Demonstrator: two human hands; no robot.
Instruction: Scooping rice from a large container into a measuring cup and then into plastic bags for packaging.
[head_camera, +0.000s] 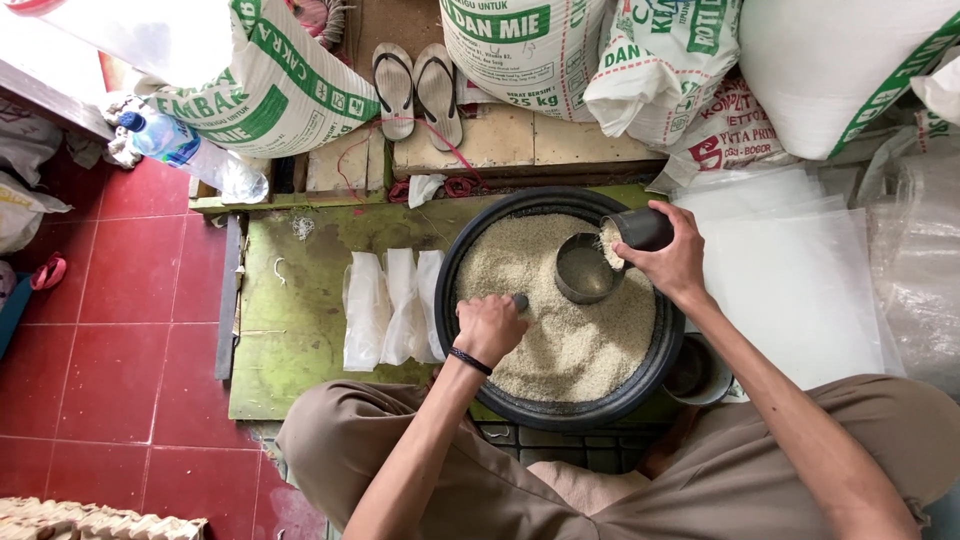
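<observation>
Black round basin (655, 365) near the middle of the head view, filled with pale rice grains (570, 340), resting on a green wooden board (300, 320). Left hand (490, 328) down in the grains at the left side of the basin, fingers curled tight around a small dark handle (520, 300) that barely shows. Right hand (675, 262) at the far right rim, closed around a dark cup (640, 230), tilted so that its mouth with grains points left. Just left of this cup, a round metal measuring tin (583, 270) standing in the grains, touching the cup or very close to it.

Left of the basin, three small clear plastic bags (392, 305) lying side by side on the board. Far side: big white sacks (270, 90) with green print, a pair of sandals (418, 90) between them, a plastic water bottle (185, 150) far left. Clear plastic sheets (800, 280) on the right. Red floor tiles (110, 330) on the left.
</observation>
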